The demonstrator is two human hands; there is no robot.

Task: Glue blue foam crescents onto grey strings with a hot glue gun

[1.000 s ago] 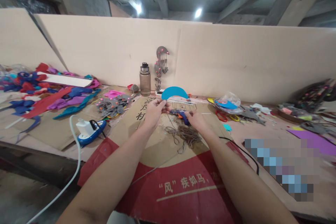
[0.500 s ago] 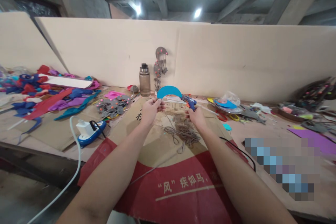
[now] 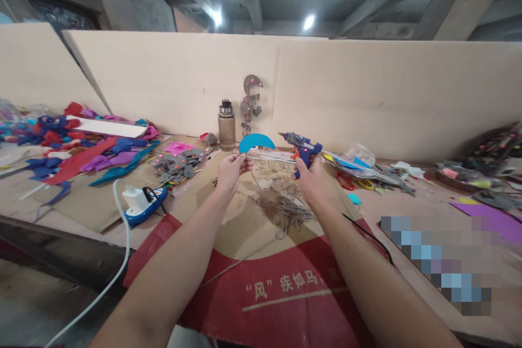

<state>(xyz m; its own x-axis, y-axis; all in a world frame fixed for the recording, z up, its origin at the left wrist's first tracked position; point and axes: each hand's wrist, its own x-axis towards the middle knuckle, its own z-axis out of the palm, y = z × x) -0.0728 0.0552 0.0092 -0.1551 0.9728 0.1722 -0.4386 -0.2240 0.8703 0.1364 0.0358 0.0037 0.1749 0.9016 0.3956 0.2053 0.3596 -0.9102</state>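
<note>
My left hand (image 3: 231, 173) pinches one end of a blue crescent-shaped piece (image 3: 258, 142), which arches up and to the right from the fingertips. My right hand (image 3: 310, 175) is wrapped round the handle of a blue glue gun (image 3: 302, 147). Its nozzle points left toward the blue crescent, with a gap between the two. Below and between my hands, a tangle of grey cord (image 3: 287, 211) lies on a flattened cardboard sheet (image 3: 269, 283) with a red printed part.
A bottle (image 3: 227, 128) stands at the back beside a hanging grey moon ornament (image 3: 253, 84). Coloured felt scraps (image 3: 98, 155) and a blue power strip (image 3: 147, 207) lie left. At right are scissors (image 3: 346, 180), a bagged pile (image 3: 359, 156) and a purple sheet (image 3: 487, 220).
The glue gun, in my right hand, has moved right and away from the blue crescent, its nozzle now in view. My left hand still holds the crescent, whose angle has shifted slightly.
</note>
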